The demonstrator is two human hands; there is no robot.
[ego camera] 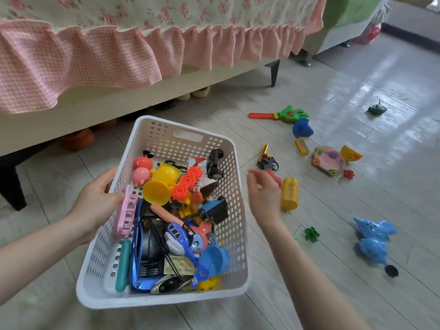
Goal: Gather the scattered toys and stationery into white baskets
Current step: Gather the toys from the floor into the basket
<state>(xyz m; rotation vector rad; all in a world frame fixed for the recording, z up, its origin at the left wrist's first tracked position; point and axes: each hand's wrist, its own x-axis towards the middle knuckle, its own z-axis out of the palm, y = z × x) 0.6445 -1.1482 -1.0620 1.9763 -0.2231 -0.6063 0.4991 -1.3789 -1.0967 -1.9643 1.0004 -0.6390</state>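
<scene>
Basket, heaped with toys, gripped at rim by left hand. Right hand empty, fingers loosely curled, beside gun and yellow tube. Could tip and spill under one-sided grip.

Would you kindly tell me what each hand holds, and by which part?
The left hand grips the white basket by its left rim. The right hand holds nothing, hovering near the yellow toy.

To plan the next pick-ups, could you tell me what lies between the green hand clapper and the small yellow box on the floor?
A blue cup-shaped toy lies between them, shown in the head view.
</scene>
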